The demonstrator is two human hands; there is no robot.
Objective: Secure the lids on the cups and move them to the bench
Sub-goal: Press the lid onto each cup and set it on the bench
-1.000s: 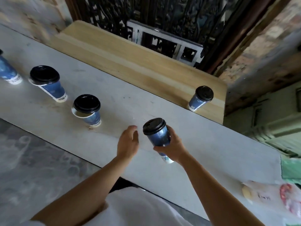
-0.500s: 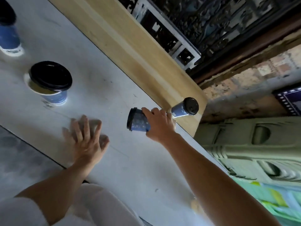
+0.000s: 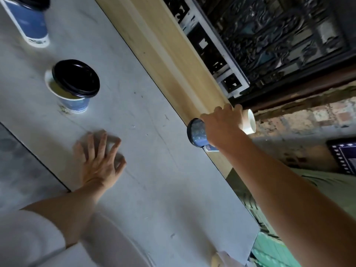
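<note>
My right hand is wrapped around a blue paper cup with a black lid. It holds the cup tilted, lid to the left, over the near edge of the wooden bench. A white round end, apparently the cup's base, shows past my fingertips. My left hand rests flat on the grey table with its fingers spread, holding nothing. A second blue cup stands on the table with its black lid sitting off-centre. A third blue cup is at the top left, cut off by the frame.
Behind the bench are a white frame and dark ornate metalwork. A brick wall and green panels lie to the right. The table's near edge runs past my left forearm.
My right hand has carried the cup farther out, from above the table to the bench edge. The view has tilted and moved closer. My left hand stays flat on the table.
</note>
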